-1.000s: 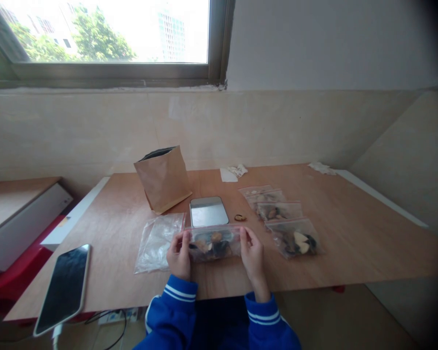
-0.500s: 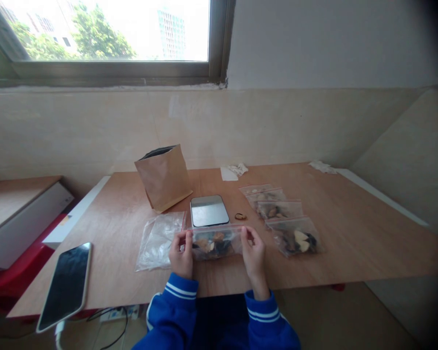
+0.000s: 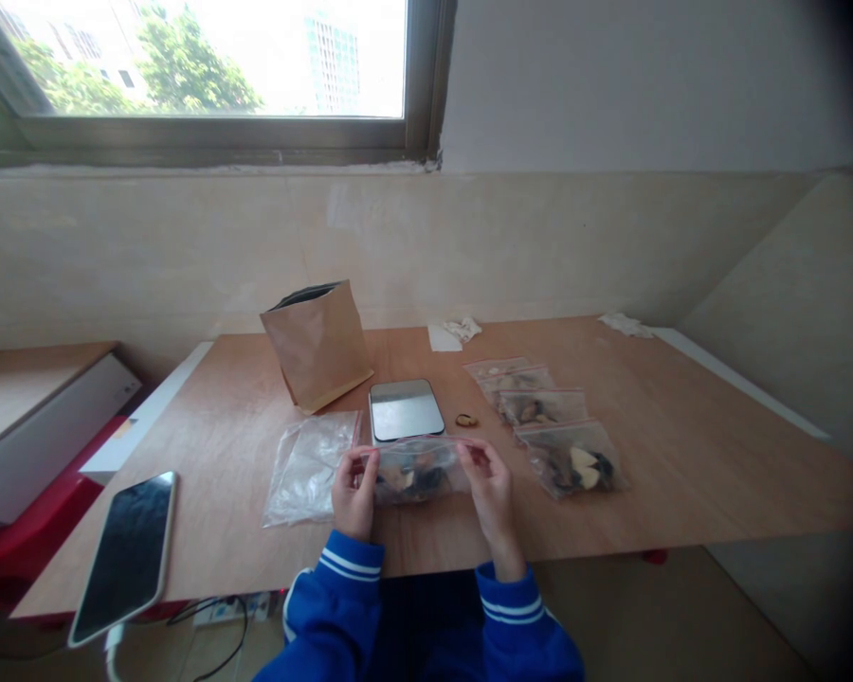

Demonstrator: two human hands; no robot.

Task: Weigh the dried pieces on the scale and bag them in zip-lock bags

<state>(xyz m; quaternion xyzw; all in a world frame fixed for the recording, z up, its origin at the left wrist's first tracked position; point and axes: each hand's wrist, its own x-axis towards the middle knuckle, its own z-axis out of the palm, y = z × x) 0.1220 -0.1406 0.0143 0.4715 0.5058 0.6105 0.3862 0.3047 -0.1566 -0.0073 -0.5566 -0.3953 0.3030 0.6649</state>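
Blown-out window (image 3: 206, 62) daylight, soft shadows, dark warped corners

Your left hand (image 3: 355, 493) pinches at seven o'clock, your right hand (image 3: 491, 493) at five. Blue striped sleeves (image 3: 334, 606) cover your forearms.

Indoor workroom, plain and bare, neither kitchen nor shop by look; exact use unclear. Dark-framed window (image 3: 199, 66) onto treetops and high-rise tower. Beige tiled lower wall (image 3: 540, 237) under plain white upper wall (image 3: 646, 85). Unfinished plywood bench (image 3: 654, 464), no fittings. Power strip (image 3: 231, 609) below bench edge, cable to smartphone (image 3: 124, 559). On bench, flat mirror-topped scale (image 3: 405, 411), kraft paper bag (image 3: 317, 348), zip bags of dried pieces (image 3: 572, 459): small-scale sorting or packing look.
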